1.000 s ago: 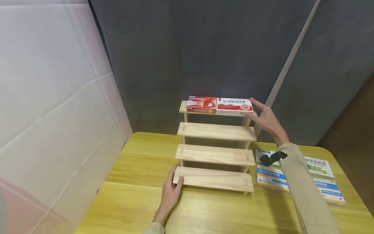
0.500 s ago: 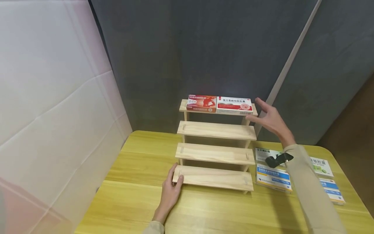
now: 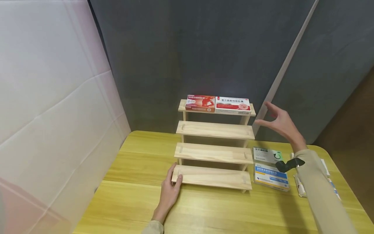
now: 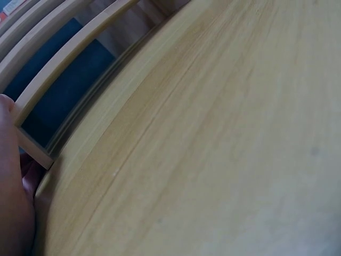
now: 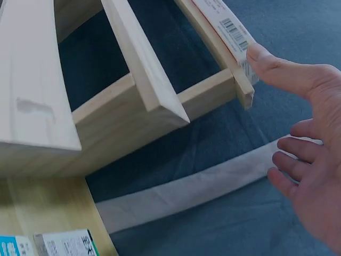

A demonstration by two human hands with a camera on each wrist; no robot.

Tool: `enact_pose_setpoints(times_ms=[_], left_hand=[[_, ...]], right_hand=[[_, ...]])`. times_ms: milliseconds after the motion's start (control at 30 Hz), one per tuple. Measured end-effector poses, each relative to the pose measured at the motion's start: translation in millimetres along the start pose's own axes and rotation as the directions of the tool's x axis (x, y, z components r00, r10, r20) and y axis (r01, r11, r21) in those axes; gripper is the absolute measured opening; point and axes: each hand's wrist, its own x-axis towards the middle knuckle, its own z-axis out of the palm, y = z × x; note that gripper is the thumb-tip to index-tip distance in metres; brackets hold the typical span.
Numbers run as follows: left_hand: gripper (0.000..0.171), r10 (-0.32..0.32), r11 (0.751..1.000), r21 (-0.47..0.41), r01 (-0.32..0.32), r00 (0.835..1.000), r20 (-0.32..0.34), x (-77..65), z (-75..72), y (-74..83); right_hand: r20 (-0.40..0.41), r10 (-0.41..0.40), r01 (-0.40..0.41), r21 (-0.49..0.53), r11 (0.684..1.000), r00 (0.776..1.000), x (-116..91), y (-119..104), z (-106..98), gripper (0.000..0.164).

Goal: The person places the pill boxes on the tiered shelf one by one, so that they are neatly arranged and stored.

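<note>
A wooden four-step display rack stands on the table. My left hand grips the left end of its lowest step, thumb at the front edge, fingers along the side; in the left wrist view the thumb lies at the step's corner. On the top step, an orange-red medicine box and a white-and-red medicine box lie side by side. My right hand is off to the right of the top step, thumb and fingers spread, holding nothing. The three lower steps carry no boxes.
Right of the rack on the yellow wood table lie a green-and-white medicine box and a blue-and-white one. More boxes are partly hidden under the right sleeve. A dark grey curtain hangs behind; a white panel stands at left.
My right hand has let go of the white-and-red medicine box and moved right and slightly down, away from it. The box stays on the top step. My left hand keeps its grip on the rack.
</note>
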Motion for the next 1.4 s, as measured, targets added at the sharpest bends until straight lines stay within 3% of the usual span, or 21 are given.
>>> enact_pose_setpoints(times_ms=[433, 933, 1400], left_hand=[[0.056, 0.008, 1.000, 0.000, -0.008, 1.000, 0.011, 0.2, -1.9, -0.9], [0.057, 0.006, 1.000, -0.004, -0.006, 1.000, 0.019, 0.8, -1.5, 0.7], [0.058, 0.001, 1.000, -0.008, -0.001, 1.000, 0.027, 0.1, -1.8, 2.8]], right_hand=[[-0.002, 0.029, -0.029, -0.042, 0.999, 1.000, -32.6, 29.0, -5.1, 0.105], [0.035, 0.052, -0.047, -0.133, 0.990, 0.998, -61.2, 56.0, 9.5, 0.108], [0.066, 0.107, -0.098, -0.115, 0.988, 0.992, -90.5, 81.5, 15.8, 0.110]])
